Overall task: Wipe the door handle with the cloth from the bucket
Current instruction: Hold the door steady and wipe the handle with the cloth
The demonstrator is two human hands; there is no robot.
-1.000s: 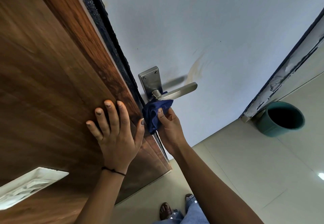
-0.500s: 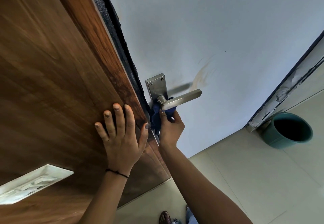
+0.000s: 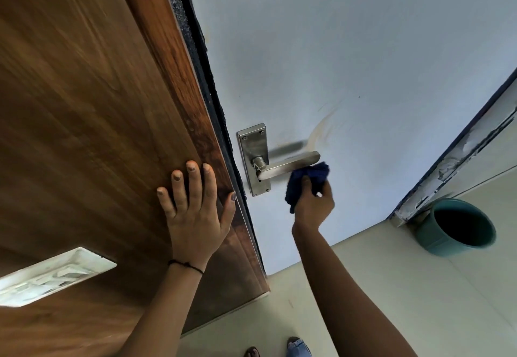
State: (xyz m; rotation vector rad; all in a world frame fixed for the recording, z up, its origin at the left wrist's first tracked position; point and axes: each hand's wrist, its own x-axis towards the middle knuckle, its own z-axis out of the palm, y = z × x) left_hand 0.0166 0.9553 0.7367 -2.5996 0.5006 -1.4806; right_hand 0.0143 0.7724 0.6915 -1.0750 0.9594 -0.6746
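Observation:
A silver lever door handle [image 3: 288, 165] on a metal backplate [image 3: 253, 149] juts from the edge of the brown wooden door [image 3: 84, 105]. My right hand [image 3: 313, 203] is closed on a dark blue cloth [image 3: 306, 180], which presses against the underside of the lever near its free end. My left hand [image 3: 193, 205] lies flat on the door face with fingers spread, just left of the handle. A teal bucket [image 3: 456, 228] stands on the floor at the right, against the wall corner.
A pale blue-white wall [image 3: 335, 49] fills the background behind the handle. A chipped door frame [image 3: 461, 149] runs diagonally at the right. Beige floor tiles [image 3: 391, 286] lie below. My feet [image 3: 296, 348] show at the bottom edge. A white inset panel [image 3: 50, 275] sits in the door's lower left.
My right hand has slid the cloth from the base of the lever by the backplate out to its free end. My left hand stays flat on the door.

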